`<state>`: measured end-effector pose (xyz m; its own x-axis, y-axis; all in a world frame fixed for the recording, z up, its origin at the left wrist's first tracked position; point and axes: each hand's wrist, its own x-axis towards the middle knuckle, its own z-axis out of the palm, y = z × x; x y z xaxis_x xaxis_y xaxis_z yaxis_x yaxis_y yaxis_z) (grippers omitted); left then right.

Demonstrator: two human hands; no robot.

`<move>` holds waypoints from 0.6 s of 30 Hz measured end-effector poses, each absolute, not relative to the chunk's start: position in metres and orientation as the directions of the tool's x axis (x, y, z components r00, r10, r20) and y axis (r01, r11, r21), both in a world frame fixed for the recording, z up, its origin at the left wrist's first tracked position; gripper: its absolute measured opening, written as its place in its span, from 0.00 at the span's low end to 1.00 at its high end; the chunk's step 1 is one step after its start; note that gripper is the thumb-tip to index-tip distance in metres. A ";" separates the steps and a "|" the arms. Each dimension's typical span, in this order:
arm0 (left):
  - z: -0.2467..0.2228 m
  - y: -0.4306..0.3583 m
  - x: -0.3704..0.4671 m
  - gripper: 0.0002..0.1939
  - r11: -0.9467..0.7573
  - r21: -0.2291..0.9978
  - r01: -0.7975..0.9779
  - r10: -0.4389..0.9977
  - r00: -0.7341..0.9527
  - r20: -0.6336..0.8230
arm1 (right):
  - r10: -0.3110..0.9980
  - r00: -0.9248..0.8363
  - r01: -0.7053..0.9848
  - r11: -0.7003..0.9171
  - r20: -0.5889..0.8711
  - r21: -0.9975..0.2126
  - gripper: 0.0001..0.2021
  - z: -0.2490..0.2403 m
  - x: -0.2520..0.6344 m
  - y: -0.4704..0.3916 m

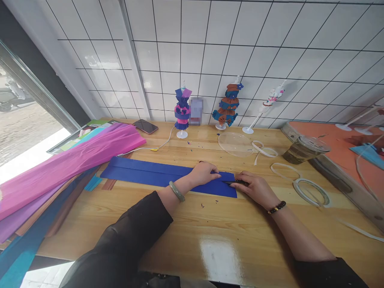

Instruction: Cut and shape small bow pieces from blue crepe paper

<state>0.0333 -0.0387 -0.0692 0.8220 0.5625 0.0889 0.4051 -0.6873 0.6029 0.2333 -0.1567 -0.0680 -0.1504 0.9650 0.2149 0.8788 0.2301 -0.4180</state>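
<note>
A long folded strip of dark blue crepe paper (156,174) lies flat across the wooden table (192,224). My left hand (204,173) presses down on its right part, fingers curled over the paper. My right hand (256,188) sits at the strip's right end and grips a small dark tool (237,183), scissors or a knife, with its tip on the paper. A green bangle is on my left wrist, a dark bead bracelet on my right.
Pink, purple and teal crepe sheets (66,164) pile at the left. A phone (145,126) with a white cable, paper-dressed doll figures (182,112) (228,106), a clear lid (235,144), tape rolls (312,192), a drink cup (304,150) and an orange tray (345,160) crowd the back and right.
</note>
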 end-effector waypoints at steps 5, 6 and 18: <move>-0.067 -0.040 0.033 0.12 -0.674 0.612 0.414 0.568 0.820 0.072 | 0.968 -0.140 0.888 0.215 0.208 -0.406 0.15 -0.065 0.233 -0.158; -0.067 -0.040 0.033 0.12 -0.669 0.614 0.418 0.572 0.818 0.066 | 0.968 -0.143 0.886 0.218 0.207 -0.409 0.15 -0.065 0.233 -0.158; -0.067 -0.040 0.033 0.12 -0.684 0.605 0.408 0.561 0.824 0.078 | 0.983 -0.063 0.860 0.141 0.172 -0.490 0.18 -0.067 0.231 -0.158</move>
<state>0.0332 -0.0398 -0.0671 0.8239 0.5613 0.0785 0.4083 -0.6839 0.6047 0.2314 -0.1577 -0.0673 -0.0632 0.9830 0.1723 0.8599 0.1413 -0.4905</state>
